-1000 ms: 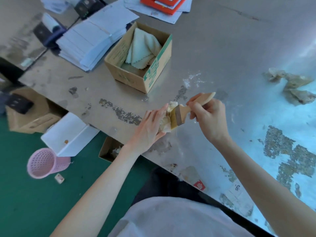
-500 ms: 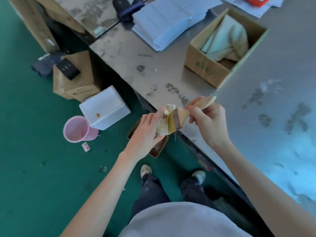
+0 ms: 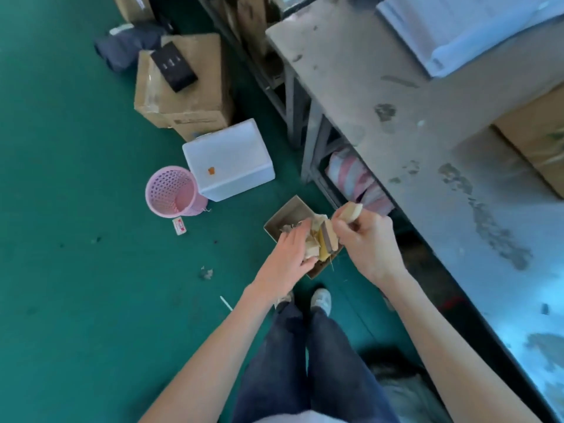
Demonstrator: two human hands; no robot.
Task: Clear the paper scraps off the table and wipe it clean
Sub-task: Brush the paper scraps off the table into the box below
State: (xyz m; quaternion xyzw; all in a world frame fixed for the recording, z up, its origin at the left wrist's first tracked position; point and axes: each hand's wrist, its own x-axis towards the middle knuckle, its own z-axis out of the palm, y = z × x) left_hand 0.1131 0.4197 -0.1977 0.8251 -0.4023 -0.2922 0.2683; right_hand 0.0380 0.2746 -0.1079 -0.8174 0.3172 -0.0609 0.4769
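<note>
Both hands are now off the bench (image 3: 396, 96) and low over the floor, where half a second ago they were level with the bench edge. The left hand (image 3: 290, 254) presses a wad of paper scraps (image 3: 312, 250) against the bristles of the brush (image 3: 329, 239) with nearly straight fingers. The right hand (image 3: 370, 242) has its fingers curled round the wooden handle. They hang over a small open cardboard box (image 3: 291, 213) on the green floor (image 3: 91, 270) — pale shreds show inside it. Farther out stand a pink mesh basket (image 3: 172, 190) and a closed white box (image 3: 229, 160), then a brown carton (image 3: 189, 99) with a black object (image 3: 174, 68) on top. On the bench sits a stack of white paper (image 3: 457, 29).
</note>
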